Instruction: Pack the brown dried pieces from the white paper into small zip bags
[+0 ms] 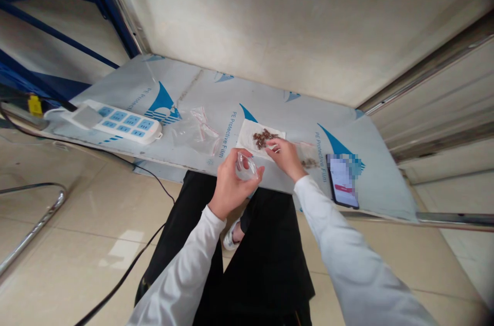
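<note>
My left hand [231,182] is curled around a small clear plastic bag [247,167], whose mouth is spread between thumb and fingers near the table's front edge. Just to the right, my right hand [283,156] reaches over a white paper sheet [247,137]. Its fingertips are drawn together at the edge of a heap of small brown pieces [263,138] on the paper. Whether a piece is pinched between them is too small to make out. Beside the right wrist lies another clear bag [309,154] with some small dark contents, partly hidden by the hand.
Several flat clear zip bags [196,130] lie left of the paper. A white power strip [119,123] with a plug and black cable [111,154] is at the table's left end. A phone [341,182] rests on the right. A wall panel [250,22] stands behind the table [382,171].
</note>
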Demonstrator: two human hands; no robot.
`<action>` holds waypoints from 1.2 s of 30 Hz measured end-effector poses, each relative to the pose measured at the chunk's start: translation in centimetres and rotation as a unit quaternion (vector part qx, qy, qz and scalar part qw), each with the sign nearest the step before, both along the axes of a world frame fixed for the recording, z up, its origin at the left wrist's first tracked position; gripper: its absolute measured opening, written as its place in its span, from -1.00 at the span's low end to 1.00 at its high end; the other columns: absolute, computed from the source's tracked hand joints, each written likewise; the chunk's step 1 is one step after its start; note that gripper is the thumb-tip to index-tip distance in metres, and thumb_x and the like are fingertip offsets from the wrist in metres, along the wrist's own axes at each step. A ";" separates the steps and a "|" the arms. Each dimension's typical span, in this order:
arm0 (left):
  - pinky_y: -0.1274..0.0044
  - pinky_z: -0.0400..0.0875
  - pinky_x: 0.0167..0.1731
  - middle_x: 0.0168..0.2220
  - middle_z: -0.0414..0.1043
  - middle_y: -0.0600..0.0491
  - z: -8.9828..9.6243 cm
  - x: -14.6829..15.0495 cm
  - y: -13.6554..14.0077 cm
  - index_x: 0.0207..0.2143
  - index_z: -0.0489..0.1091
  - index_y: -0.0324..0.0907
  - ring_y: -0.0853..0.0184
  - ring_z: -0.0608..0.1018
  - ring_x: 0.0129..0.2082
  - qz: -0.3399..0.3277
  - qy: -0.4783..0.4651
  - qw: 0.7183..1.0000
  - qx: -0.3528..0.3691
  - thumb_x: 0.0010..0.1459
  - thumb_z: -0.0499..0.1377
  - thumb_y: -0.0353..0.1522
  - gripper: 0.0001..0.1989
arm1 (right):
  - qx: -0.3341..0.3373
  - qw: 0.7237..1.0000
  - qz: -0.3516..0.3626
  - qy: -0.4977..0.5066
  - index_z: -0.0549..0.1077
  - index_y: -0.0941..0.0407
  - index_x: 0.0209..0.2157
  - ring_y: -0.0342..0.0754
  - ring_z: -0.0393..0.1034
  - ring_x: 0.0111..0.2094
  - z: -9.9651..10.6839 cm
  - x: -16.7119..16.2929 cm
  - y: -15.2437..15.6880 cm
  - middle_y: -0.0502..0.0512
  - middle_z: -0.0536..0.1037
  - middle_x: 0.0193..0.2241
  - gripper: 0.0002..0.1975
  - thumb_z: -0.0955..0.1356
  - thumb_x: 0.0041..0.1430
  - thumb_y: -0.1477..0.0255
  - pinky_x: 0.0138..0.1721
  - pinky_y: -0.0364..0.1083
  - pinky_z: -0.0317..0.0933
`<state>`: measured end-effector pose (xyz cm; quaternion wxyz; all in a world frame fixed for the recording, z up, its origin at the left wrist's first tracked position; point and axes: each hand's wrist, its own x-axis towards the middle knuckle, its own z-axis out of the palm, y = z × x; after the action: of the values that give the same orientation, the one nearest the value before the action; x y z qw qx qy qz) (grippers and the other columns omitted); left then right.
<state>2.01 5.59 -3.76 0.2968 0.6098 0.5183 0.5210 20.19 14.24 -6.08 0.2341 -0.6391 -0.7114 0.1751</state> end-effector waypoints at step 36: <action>0.54 0.32 -0.36 -0.38 0.42 0.12 0.0 0.4 -0.3 -0.24 0.24 -0.13 0.36 0.49 -0.41 -0.048 -0.003 0.999 -0.005 -0.05 0.27 -0.36 -0.67 | 0.028 0.986 0.116 0.121 0.52 0.02 -0.14 -0.08 0.51 -0.35 10.0 -4.4 -9.9 0.02 0.63 -0.27 -0.79 0.38 0.16 0.40 -0.27 -0.10 0.37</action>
<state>2.45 5.30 -3.72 0.3267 0.6309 0.4899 0.5051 15.79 4.30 3.88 0.3141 -0.5200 -0.7516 0.2569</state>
